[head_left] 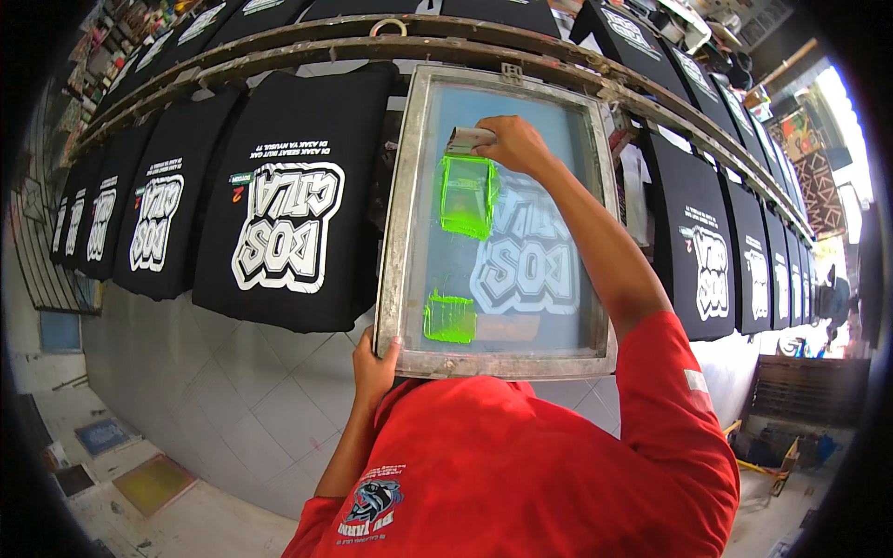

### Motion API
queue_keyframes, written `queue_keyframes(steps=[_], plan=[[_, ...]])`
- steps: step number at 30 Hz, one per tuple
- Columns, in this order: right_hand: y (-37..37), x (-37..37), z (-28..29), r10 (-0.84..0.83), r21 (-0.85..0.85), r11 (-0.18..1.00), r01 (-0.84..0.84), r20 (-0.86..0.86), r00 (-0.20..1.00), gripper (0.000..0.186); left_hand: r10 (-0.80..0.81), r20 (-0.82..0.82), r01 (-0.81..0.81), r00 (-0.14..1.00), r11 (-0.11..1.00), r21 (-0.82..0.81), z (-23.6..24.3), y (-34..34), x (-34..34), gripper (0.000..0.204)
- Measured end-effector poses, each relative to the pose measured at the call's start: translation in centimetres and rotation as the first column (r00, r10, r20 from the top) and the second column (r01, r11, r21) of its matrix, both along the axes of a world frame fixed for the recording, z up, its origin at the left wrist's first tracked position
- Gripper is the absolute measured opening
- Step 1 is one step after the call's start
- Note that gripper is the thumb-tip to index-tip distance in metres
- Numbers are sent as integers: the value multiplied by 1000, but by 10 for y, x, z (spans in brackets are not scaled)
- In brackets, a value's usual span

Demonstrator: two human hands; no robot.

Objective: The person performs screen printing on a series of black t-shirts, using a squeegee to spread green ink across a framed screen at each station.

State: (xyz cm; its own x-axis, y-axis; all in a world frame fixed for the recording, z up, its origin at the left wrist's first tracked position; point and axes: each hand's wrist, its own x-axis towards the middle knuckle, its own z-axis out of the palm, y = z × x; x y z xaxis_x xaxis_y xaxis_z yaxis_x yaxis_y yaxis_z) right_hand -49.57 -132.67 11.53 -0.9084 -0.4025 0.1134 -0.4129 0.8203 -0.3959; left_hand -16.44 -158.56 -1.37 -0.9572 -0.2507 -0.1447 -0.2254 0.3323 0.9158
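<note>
A screen printing frame with pale blue mesh lies in front of me, and a large white design shows through the mesh. At its lower left corner my left hand grips the edge, thumb on top. My right hand reaches over the mesh and is closed on a small squeegee near the far end. Just below the squeegee sits a rectangle of bright green ink. A smaller green ink patch lies near the frame's near edge. The squeegee's lower edge is hard to make out.
Black T-shirts with white prints hang over boards in rows, one close on the left and another on the right. A wooden rail runs behind the frame. Grey tiled floor lies below left, with a yellowish screen on it.
</note>
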Motion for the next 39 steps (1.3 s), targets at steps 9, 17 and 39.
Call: queue_keyframes(steps=[9, 17, 39], plan=[[-4, -11, -26, 329, 56, 941, -334, 73, 941, 31, 18, 29, -19, 999, 1000, 2, 0, 2, 2, 38], [8, -3, -17, 326, 18, 945, -326, -6, 945, 26, 21, 42, -21, 999, 1000, 7, 2, 1, 0, 35], [-31, 30, -13, -111, 179, 976, 120, -64, 992, 29, 16, -4, -16, 1000, 1000, -5, 10, 0, 1, 36]])
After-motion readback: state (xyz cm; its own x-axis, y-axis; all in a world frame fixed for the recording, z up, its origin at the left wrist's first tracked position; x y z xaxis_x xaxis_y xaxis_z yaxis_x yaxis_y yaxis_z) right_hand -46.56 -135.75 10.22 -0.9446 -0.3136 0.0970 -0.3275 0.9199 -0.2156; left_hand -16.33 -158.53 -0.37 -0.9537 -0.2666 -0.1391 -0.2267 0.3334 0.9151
